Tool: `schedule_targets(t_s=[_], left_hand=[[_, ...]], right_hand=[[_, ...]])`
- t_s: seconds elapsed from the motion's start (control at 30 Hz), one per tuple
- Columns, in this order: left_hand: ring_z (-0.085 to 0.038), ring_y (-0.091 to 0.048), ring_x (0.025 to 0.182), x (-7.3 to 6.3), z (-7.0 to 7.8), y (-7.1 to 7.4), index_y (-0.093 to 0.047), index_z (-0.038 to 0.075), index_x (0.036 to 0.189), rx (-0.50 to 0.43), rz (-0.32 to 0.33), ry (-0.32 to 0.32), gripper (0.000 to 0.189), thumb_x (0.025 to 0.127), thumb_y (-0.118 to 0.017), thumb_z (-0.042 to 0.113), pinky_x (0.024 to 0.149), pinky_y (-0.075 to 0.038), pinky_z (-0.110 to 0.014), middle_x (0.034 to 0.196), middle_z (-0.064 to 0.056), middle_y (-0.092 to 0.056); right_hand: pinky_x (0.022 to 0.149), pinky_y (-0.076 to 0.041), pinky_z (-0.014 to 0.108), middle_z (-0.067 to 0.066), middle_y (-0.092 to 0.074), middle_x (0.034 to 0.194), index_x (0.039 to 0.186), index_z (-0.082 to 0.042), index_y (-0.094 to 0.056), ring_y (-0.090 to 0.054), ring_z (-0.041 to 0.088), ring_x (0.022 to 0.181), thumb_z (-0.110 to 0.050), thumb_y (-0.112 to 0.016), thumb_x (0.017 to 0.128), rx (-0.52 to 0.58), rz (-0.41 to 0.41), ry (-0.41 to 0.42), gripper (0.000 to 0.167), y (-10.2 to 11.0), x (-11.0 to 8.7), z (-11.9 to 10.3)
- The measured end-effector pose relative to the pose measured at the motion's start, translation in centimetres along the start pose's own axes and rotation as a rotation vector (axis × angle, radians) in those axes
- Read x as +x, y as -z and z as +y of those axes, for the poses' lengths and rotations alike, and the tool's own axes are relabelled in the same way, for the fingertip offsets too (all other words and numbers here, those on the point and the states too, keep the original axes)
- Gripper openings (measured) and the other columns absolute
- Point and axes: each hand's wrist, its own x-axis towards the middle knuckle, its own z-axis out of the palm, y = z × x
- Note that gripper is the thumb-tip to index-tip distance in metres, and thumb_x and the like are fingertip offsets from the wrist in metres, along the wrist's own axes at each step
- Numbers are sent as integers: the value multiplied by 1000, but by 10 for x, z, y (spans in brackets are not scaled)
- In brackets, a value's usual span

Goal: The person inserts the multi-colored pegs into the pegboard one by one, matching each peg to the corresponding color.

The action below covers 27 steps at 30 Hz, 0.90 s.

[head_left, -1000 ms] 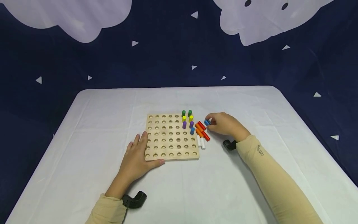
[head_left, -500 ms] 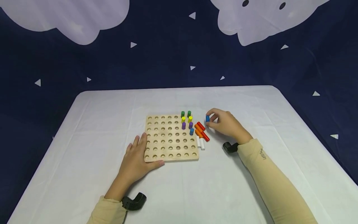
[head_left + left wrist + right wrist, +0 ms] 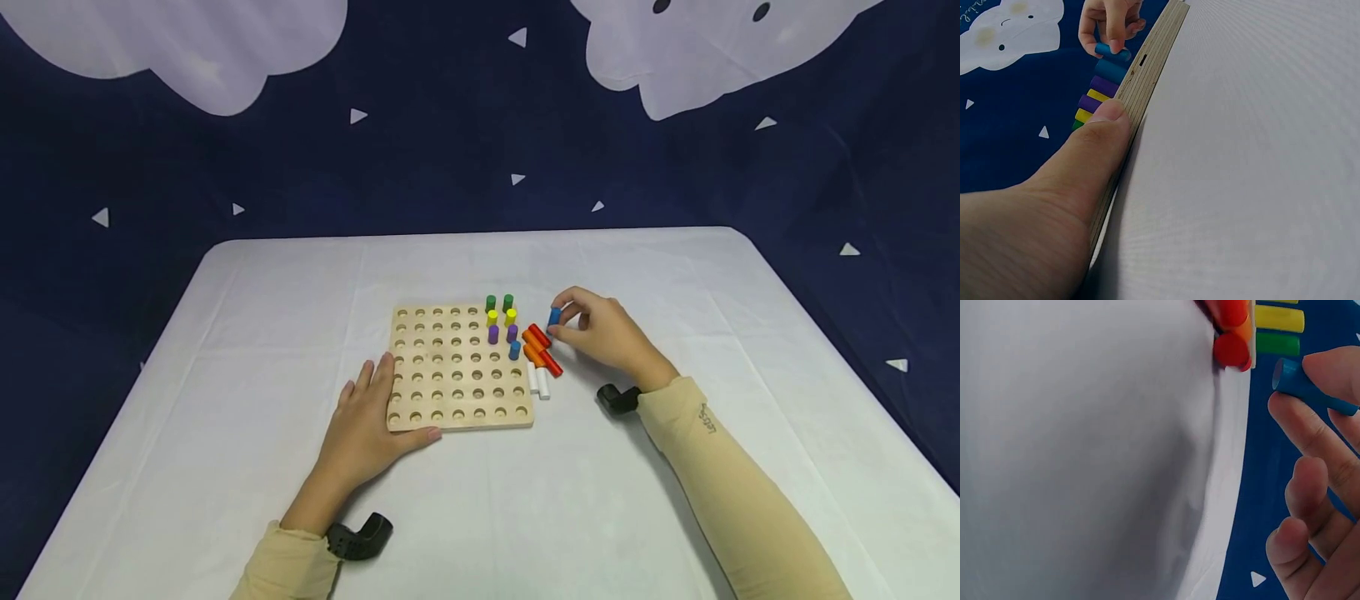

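A wooden pegboard (image 3: 487, 422) with rows of round holes lies on the table. My left hand (image 3: 358, 437) rests at its near left corner, fingers straight along the left side and thumb against the front edge. Several pegs stand in its right columns: green (image 3: 508, 302), yellow (image 3: 511, 317), purple (image 3: 512, 333) and one blue peg (image 3: 514, 351). To the right of the board, my right hand (image 3: 611, 335) pinches another blue peg (image 3: 1300, 384) between thumb and fingers. In the head view this peg is nearly upright, leaning slightly, above the loose pegs.
Against the board's right side lie loose red pegs (image 3: 551, 363), orange pegs (image 3: 534, 356) and white pegs (image 3: 543, 384). A white cloth (image 3: 675, 275) covers the table. Behind its far edge hangs a dark blue curtain (image 3: 435, 167) with clouds and triangles.
My right hand has lifted the blue peg from beside the red pegs and turned it from lying to nearly upright. The left hand and pegboard stay in place.
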Motion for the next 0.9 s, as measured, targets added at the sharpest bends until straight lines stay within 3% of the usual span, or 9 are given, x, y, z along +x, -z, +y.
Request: schedule_targets(t_s=[0.33,0.73,0.9], left_hand=[[-39,-13,154,1,0,2,-10,3,159,3,2,-5,131,68,-78,69,125,-9,-55,164,-20,-20],[-38,-12,154,0,-2,1,-10,4,159,-4,-1,-1,131,68,-77,70,126,-9,-54,165,-19,-20],[-37,-12,154,0,-2,1,-10,3,159,-9,-2,-5,131,69,-77,70,126,-9,-54,165,-18,-20]], right_hand=[[56,-42,26,-2,-72,95,114,-15,-63,-52,20,70,-23,-74,90,101,12,122,27,-3,-5,-26],[46,-42,26,-7,-71,96,112,-18,-63,-53,21,65,-24,-74,90,81,-94,215,25,-23,3,-53],[60,-47,29,-9,-68,94,109,-20,-65,-55,19,71,-24,-75,90,23,-118,207,22,-32,6,-58]])
